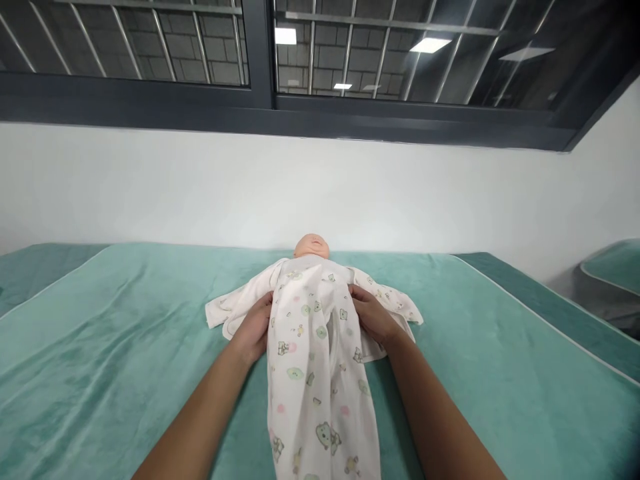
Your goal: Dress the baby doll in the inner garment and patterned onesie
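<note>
A baby doll (312, 245) lies on its back, only its head showing, with the head toward the wall. A white baby jacket (250, 299) is around its upper body, sleeves spread to both sides. White baby pants (320, 373) with a bear print cover its front from the chest down toward me. My left hand (255, 327) is closed at the pants' left edge, over the jacket's hem. At the right edge, my right hand (373, 313) is closed on the pants too, its fingertips partly hidden by the cloth.
A green plush cover (125, 347) with pale piping lies under the doll, wrinkled on the left. Behind it rises a white wall (175, 187) below a dark-framed window (260, 113) with metal bars. Another green padded piece (615, 263) is at the far right.
</note>
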A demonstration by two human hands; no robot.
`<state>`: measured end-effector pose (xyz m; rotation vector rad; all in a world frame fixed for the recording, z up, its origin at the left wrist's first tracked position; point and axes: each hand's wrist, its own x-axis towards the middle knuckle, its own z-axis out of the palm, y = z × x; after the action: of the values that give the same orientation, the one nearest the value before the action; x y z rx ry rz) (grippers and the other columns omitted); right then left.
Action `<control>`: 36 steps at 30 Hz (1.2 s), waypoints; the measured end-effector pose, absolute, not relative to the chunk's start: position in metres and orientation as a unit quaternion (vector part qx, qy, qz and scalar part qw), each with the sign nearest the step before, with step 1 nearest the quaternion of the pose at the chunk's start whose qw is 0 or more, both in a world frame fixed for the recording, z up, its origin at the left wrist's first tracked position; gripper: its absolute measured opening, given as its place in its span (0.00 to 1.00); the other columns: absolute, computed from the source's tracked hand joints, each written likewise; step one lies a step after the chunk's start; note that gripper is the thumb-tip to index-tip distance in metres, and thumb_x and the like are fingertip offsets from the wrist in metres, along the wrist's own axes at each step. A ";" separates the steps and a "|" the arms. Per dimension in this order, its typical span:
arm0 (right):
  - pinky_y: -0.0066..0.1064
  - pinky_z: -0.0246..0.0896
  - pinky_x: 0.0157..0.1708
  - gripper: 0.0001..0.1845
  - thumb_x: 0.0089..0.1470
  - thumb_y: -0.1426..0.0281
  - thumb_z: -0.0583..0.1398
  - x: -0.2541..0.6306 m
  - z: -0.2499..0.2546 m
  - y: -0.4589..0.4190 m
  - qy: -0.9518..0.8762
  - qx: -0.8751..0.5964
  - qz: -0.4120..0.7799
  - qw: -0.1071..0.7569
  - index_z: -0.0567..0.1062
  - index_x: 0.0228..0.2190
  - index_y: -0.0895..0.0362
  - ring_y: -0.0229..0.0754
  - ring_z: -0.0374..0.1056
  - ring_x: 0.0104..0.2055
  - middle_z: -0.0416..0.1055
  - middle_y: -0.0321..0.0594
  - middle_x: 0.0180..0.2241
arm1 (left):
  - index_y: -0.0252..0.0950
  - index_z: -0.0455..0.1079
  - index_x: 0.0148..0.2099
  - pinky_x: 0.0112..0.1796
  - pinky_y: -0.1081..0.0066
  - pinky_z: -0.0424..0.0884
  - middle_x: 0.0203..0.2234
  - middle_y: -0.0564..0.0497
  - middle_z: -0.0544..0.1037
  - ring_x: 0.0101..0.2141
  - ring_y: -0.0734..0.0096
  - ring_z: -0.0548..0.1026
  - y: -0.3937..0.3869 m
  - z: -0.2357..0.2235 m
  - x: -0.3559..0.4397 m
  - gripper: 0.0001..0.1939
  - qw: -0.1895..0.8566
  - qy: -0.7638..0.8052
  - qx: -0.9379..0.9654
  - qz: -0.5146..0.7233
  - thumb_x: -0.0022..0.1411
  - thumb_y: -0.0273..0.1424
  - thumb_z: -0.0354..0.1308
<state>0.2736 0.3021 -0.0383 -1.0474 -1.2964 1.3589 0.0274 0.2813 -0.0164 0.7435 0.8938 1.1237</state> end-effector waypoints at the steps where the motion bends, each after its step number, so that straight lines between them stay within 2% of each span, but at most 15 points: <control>1: 0.28 0.56 0.29 0.10 0.46 0.64 0.63 0.273 -0.040 0.303 -0.534 -0.426 0.548 0.483 0.69 0.27 0.55 0.36 0.59 0.28 0.66 0.31 0.27 | 0.34 0.72 0.41 0.34 0.67 0.71 0.31 0.49 0.79 0.35 0.60 0.77 0.280 -0.017 0.030 0.18 0.686 0.400 0.328 0.512 0.44 0.28 0.67; 7: 0.28 0.51 0.27 0.10 0.45 0.66 0.62 0.263 -0.042 0.306 -0.557 -0.463 0.467 0.508 0.64 0.23 0.55 0.36 0.55 0.26 0.62 0.29 0.23 | 0.35 0.71 0.37 0.31 0.68 0.70 0.27 0.52 0.78 0.30 0.65 0.76 0.277 -0.021 0.039 0.15 0.668 0.406 0.303 0.545 0.46 0.33 0.67; 15: 0.32 0.55 0.32 0.02 0.48 0.69 0.58 0.258 -0.039 0.301 -0.655 -0.509 0.283 0.481 0.70 0.28 0.54 0.43 0.61 0.33 0.71 0.34 0.29 | 0.35 0.75 0.43 0.36 0.65 0.71 0.31 0.49 0.80 0.34 0.62 0.77 0.286 -0.029 0.032 0.16 0.657 0.399 0.346 0.538 0.51 0.34 0.61; 17: 0.33 0.56 0.34 0.04 0.49 0.70 0.57 0.262 -0.039 0.302 -0.675 -0.510 0.252 0.469 0.72 0.30 0.54 0.44 0.63 0.34 0.73 0.35 0.30 | 0.35 0.76 0.42 0.39 0.64 0.70 0.34 0.48 0.80 0.37 0.60 0.76 0.286 -0.029 0.027 0.14 0.593 0.445 0.396 0.541 0.53 0.33 0.58; 21: 0.38 0.59 0.42 0.09 0.54 0.70 0.54 0.267 -0.035 0.305 -0.697 -0.502 0.167 0.483 0.74 0.33 0.52 0.47 0.66 0.40 0.73 0.39 0.36 | 0.38 0.77 0.40 0.48 0.62 0.66 0.38 0.47 0.80 0.42 0.57 0.74 0.289 -0.027 0.017 0.12 0.367 0.556 0.523 0.532 0.60 0.36 0.55; 23: 0.40 0.59 0.48 0.10 0.57 0.70 0.53 0.267 -0.033 0.307 -0.709 -0.485 0.135 0.493 0.75 0.35 0.51 0.48 0.66 0.45 0.72 0.41 0.39 | 0.40 0.76 0.42 0.51 0.60 0.63 0.41 0.47 0.78 0.45 0.57 0.72 0.294 -0.027 0.013 0.12 0.255 0.555 0.590 0.528 0.62 0.37 0.53; 26: 0.43 0.54 0.57 0.08 0.58 0.68 0.55 0.267 -0.033 0.311 -0.707 -0.454 0.150 0.521 0.75 0.36 0.50 0.47 0.64 0.53 0.72 0.43 0.46 | 0.41 0.76 0.42 0.58 0.57 0.56 0.48 0.46 0.75 0.56 0.54 0.64 0.306 -0.029 0.004 0.11 0.148 0.513 0.680 0.503 0.62 0.35 0.53; 28: 0.45 0.49 0.61 0.08 0.58 0.66 0.57 0.270 -0.033 0.316 -0.703 -0.450 0.189 0.518 0.75 0.37 0.50 0.47 0.59 0.60 0.70 0.42 0.52 | 0.42 0.75 0.41 0.61 0.54 0.52 0.53 0.46 0.72 0.61 0.54 0.58 0.314 -0.029 -0.001 0.10 0.154 0.498 0.715 0.467 0.63 0.34 0.52; 32: 0.48 0.39 0.65 0.06 0.55 0.66 0.59 0.278 -0.024 0.326 -0.728 -0.456 0.267 0.438 0.75 0.35 0.51 0.49 0.45 0.69 0.62 0.39 0.62 | 0.43 0.71 0.39 0.62 0.54 0.49 0.60 0.50 0.66 0.61 0.59 0.61 0.323 -0.025 -0.009 0.07 0.246 0.493 0.731 0.401 0.63 0.35 0.51; 33: 0.48 0.40 0.65 0.05 0.54 0.66 0.59 0.279 -0.020 0.327 -0.733 -0.454 0.287 0.417 0.74 0.33 0.52 0.50 0.46 0.68 0.61 0.39 0.63 | 0.43 0.70 0.37 0.62 0.55 0.49 0.61 0.51 0.64 0.61 0.60 0.60 0.323 -0.023 -0.009 0.06 0.261 0.493 0.732 0.392 0.63 0.35 0.52; 36: 0.46 0.50 0.60 0.04 0.53 0.66 0.58 0.279 -0.012 0.330 -0.737 -0.439 0.331 0.393 0.71 0.28 0.53 0.50 0.57 0.63 0.62 0.38 0.62 | 0.41 0.66 0.34 0.60 0.57 0.53 0.62 0.52 0.64 0.62 0.60 0.59 0.323 -0.019 -0.005 0.06 0.287 0.494 0.719 0.395 0.63 0.35 0.51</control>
<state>0.2786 0.3304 -0.0116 -1.1152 -1.8716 0.8392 -0.0049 0.3227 -0.0185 1.9214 1.3201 1.0554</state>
